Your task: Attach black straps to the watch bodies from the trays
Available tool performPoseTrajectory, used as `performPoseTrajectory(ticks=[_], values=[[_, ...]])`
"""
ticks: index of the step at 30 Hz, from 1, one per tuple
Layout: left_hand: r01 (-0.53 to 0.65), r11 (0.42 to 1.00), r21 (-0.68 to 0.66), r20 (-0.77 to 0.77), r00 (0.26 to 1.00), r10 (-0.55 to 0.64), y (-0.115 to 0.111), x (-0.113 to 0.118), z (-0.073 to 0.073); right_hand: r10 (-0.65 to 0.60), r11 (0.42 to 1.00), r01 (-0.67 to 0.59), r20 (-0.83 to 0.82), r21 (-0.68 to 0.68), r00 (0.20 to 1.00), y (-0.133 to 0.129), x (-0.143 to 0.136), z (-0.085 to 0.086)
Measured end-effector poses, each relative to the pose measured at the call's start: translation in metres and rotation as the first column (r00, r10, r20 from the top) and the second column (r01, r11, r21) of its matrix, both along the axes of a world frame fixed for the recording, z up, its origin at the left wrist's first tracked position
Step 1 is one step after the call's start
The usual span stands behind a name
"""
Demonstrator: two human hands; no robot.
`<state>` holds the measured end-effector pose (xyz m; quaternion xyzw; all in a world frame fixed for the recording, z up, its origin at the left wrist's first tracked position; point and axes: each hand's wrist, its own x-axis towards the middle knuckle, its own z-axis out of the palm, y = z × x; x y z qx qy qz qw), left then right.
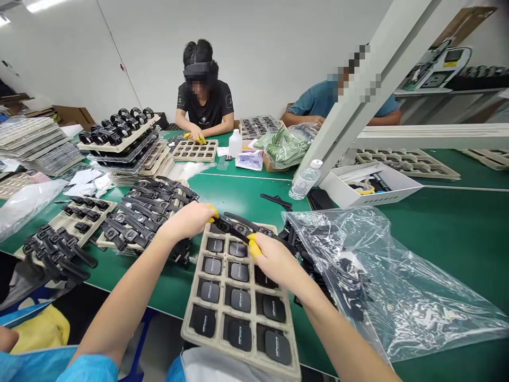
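Observation:
My left hand point(193, 216), with yellow finger cots, pinches one end of a black smartwatch point(225, 225). My right hand point(272, 257), also in yellow finger cots, grips the watch's strap at the other end. The watch is stretched between both hands above the far end of a beige compartment tray point(221, 289). Square black watch bodies point(240, 300) with pale lettering fill many of its compartments. More strapped watches point(262, 229) lie across the tray's far end, partly hidden by my hands. A transparent plastic bag point(397, 276) of black straps lies right of the tray.
Left are trays heaped with strapped watches point(139, 217) and a tall tray stack point(123, 143). Ahead stand a water bottle point(305, 180), a white box point(369, 185) and a slanted metal post point(358, 101). Two people point(204, 101) sit across the green table point(238, 191).

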<state>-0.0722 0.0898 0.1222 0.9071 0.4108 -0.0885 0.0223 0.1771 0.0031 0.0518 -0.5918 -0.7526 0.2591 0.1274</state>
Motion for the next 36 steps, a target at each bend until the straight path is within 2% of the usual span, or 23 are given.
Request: performPoseTrajectory(ticks=[2,4,9,13,16,18,20,23,26,28,32,36], values=[[-0.044,0.998,-0.036,-0.022,0.999,0.044,0.020,-0.002,-0.010,-0.024,0.998,0.013,0.196,0.058,0.980,0.016,-0.014,0.000],[-0.050,0.997,-0.052,-0.051,0.998,0.047,0.034,-0.003,-0.021,-0.022,0.995,-0.010,0.311,0.101,0.950,0.027,-0.025,0.000],[-0.046,0.999,-0.003,-0.069,0.997,0.045,0.041,-0.002,-0.047,-0.021,0.988,-0.039,0.377,0.153,0.926,0.030,-0.034,-0.008],[-0.083,0.993,0.088,-0.021,0.996,0.085,0.028,-0.004,-0.050,-0.096,0.967,0.005,0.343,0.256,0.934,0.010,-0.006,-0.019],[-0.089,0.992,0.088,0.037,0.996,0.086,0.009,0.001,-0.042,-0.206,0.936,0.154,0.139,0.317,0.969,-0.015,0.037,-0.027],[-0.014,1.000,-0.005,0.130,0.991,0.014,-0.010,0.014,-0.038,-0.277,0.927,0.261,0.023,0.269,0.961,-0.034,0.069,-0.033],[0.122,0.988,-0.092,0.220,0.970,-0.099,-0.030,0.036,-0.040,-0.287,0.943,0.282,0.005,0.179,0.958,-0.051,0.096,-0.040],[0.226,0.973,-0.048,0.177,0.961,-0.214,-0.055,0.077,-0.054,-0.251,0.967,0.244,0.094,0.077,0.964,-0.072,0.120,-0.051],[0.252,0.968,0.013,0.061,0.966,-0.253,-0.064,0.111,-0.070,-0.211,0.977,0.201,0.220,0.069,0.952,-0.089,0.123,-0.062],[0.268,0.963,0.037,0.023,0.963,-0.269,-0.063,0.123,-0.075,-0.194,0.980,0.175,0.289,0.090,0.938,-0.098,0.120,-0.069],[0.271,0.961,0.048,0.011,0.962,-0.271,-0.060,0.132,-0.070,-0.186,0.980,0.146,0.342,0.138,0.921,-0.109,0.114,-0.079],[0.246,0.969,0.024,-0.025,0.969,-0.245,-0.067,0.141,-0.065,-0.249,0.964,0.194,0.354,0.184,0.902,-0.110,0.114,-0.083]])
